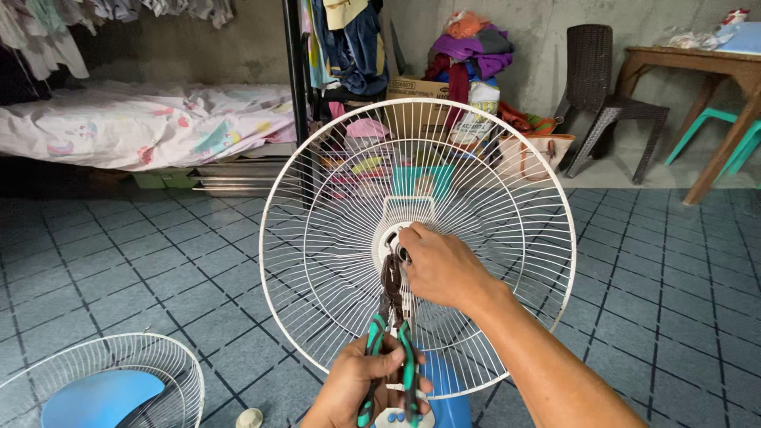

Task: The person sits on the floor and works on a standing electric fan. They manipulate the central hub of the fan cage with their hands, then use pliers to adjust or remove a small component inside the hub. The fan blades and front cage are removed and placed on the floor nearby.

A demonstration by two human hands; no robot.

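Observation:
A white wire fan guard [507,182] stands upright in front of me on a blue fan base [448,404]. My left hand [361,388] grips green-handled pliers [390,333] whose dark jaws reach up to the guard's white centre hub [388,230]. My right hand [440,265] rests on the hub, fingers pinched at a small dark part by the pliers' tip. What the fingers pinch is too small to tell.
A second white fan guard with a blue blade [99,388] lies on the tiled floor at lower left, a small white cap [249,418] beside it. A bed [143,123], a dark post [297,87], piled clothes and boxes [468,71], a wicker chair [606,99] and a wooden table [697,67] stand behind.

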